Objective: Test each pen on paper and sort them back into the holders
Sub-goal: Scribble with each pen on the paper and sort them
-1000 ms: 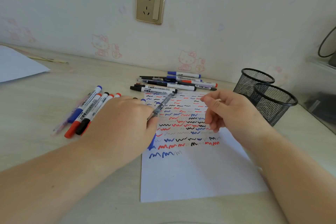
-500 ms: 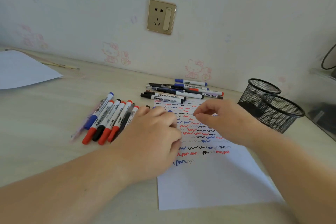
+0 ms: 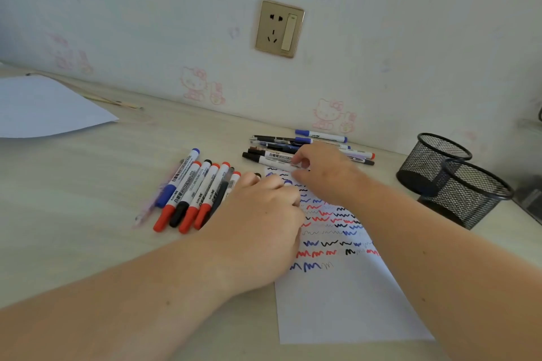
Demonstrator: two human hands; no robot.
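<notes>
1. Head view: the scribbled paper (image 3: 346, 296) lies on the pale bench (image 3: 73, 214) and serves as the landmark.
2. Right hand (image 3: 325, 173) reaches over the paper's far edge, its fingers curled round a black-capped whiteboard marker (image 3: 271, 159) at the near side of the far pen pile (image 3: 316, 145).
3. Left hand (image 3: 264, 223) rests knuckles-up on the paper's left edge, fingers curled under; a blue tip and a dark tip peep out past the fingertips, but I cannot tell whether the hand holds a pen.
4. Row of markers (image 3: 193, 193) with red, black and blue caps lies left of the paper, just beside the left hand, with a thin pinkish pen (image 3: 155, 199) on its outer side.
5. Two black mesh holders (image 3: 457, 179) stand right of the paper, touching each other.
6. Squiggles in red, blue and black fill the paper's far half; its near half is blank.
7. Another white sheet (image 3: 50, 108) lies far left of the paper, and a gold wall socket (image 3: 279, 28) sits on the wall beyond it.
</notes>
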